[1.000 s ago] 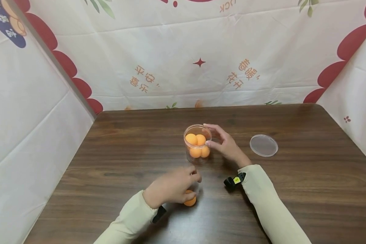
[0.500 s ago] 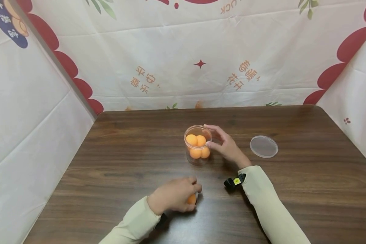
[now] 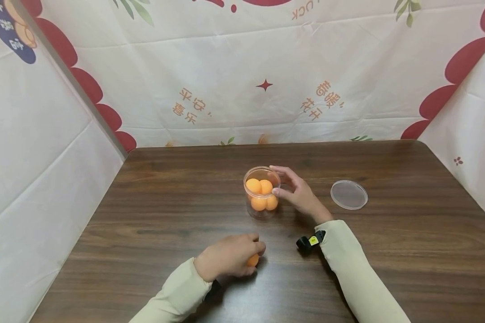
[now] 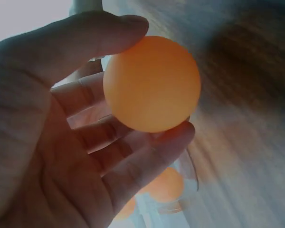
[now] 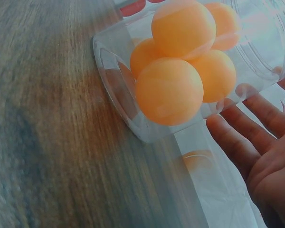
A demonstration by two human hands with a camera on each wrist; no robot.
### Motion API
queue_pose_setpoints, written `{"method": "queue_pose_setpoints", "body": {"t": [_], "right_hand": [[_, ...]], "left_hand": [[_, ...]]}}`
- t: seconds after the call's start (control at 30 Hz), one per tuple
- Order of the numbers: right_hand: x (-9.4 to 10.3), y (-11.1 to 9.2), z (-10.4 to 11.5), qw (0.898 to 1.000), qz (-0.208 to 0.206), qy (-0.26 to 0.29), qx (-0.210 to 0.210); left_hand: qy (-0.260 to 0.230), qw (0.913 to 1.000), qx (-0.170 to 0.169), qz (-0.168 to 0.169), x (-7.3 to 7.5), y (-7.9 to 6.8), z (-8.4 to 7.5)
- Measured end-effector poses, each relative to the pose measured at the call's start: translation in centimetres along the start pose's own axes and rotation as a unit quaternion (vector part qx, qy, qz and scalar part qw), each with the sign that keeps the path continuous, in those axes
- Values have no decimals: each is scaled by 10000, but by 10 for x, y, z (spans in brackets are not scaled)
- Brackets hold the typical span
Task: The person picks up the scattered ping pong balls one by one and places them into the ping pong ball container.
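Note:
Between thumb and fingertips, my left hand point(image 3: 229, 255) pinches an orange ping-pong ball point(image 3: 253, 260) low over the front middle of the table. The left wrist view shows that ball point(image 4: 152, 84) whole, with the fingers bent beneath it. A clear plastic jar point(image 3: 255, 213) stands upright beyond the left hand, its top uncovered. Several orange ping-pong balls point(image 5: 169, 91) are heaped inside it. My right hand point(image 3: 301, 195) holds the jar by its right side near the rim, thumb in front and fingers behind; the fingertips touch the wall in the right wrist view.
A round clear lid point(image 3: 349, 195) lies flat on the brown wooden table point(image 3: 165, 202), right of the right hand. A white printed cloth point(image 3: 226, 67) hangs behind the table's back edge, with more cloth along both sides.
The left hand has come down around the loose ball and now pinches it; a second ago the ball lay under its thumb. The right hand and jar have stayed in place.

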State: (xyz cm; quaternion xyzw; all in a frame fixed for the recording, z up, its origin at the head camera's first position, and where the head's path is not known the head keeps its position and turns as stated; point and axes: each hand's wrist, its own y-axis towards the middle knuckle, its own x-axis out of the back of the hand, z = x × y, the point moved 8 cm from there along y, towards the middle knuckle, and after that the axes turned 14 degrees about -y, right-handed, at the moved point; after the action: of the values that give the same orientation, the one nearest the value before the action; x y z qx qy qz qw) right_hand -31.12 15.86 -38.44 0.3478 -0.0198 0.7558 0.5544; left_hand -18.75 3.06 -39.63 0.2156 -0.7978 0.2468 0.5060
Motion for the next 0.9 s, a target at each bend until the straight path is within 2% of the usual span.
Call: {"method": "queue_pose_setpoints", "body": {"t": [0.23,0.47,0.7,0.9], "right_hand": [[2,0,0,10000,1,-4,24],[0,-1,1,10000,36,23,-9],[0,-1,1,10000,39,61,14],[0,-2,1,9999,52,89,-52]], "left_hand": [[-127,9996,-206,-118,15,2,-2],[90,9986,-336,-400,39,3,-4],[-128,9955,-518,-783,67,7,0],[-256,9948,-405,-894,79,12,5]]}}
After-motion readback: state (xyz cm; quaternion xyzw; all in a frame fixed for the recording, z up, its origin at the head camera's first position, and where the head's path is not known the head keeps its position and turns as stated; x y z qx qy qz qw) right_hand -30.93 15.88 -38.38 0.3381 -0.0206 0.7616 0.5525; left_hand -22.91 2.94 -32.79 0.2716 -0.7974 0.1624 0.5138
